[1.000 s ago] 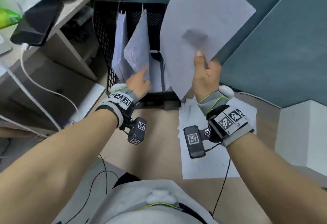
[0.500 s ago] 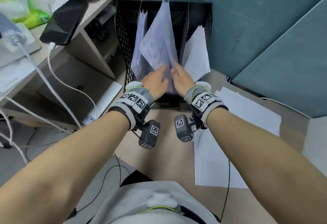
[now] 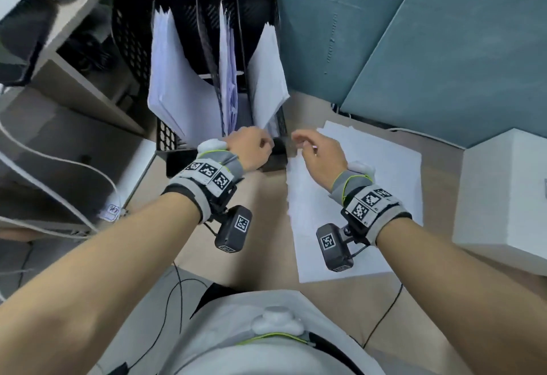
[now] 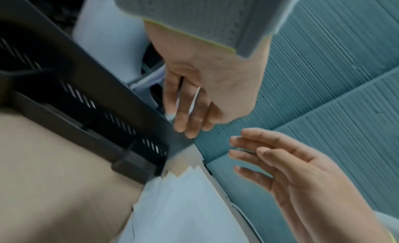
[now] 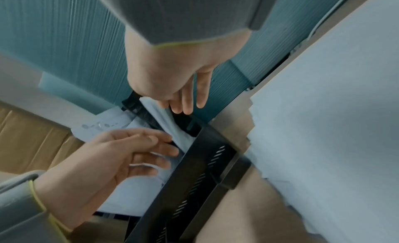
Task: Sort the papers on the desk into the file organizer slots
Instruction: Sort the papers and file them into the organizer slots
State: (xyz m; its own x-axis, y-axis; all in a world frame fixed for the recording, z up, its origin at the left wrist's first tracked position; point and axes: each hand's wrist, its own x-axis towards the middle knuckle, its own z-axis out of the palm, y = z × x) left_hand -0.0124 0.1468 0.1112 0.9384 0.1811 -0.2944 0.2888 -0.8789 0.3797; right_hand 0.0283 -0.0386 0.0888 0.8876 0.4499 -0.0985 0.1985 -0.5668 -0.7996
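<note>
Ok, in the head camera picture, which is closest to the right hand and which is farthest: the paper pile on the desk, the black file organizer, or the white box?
From the right hand:
1. Paper pile, right beneath it.
2. Black file organizer, just to its left.
3. White box, far off at the right edge.

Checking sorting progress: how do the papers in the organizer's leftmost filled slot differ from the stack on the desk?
The slot papers stand on edge, leaning inside the black file organizer; the desk stack lies flat, right of the organizer. The slot papers are filed; the desk stack is still unsorted. Both look like white sheets.
</note>
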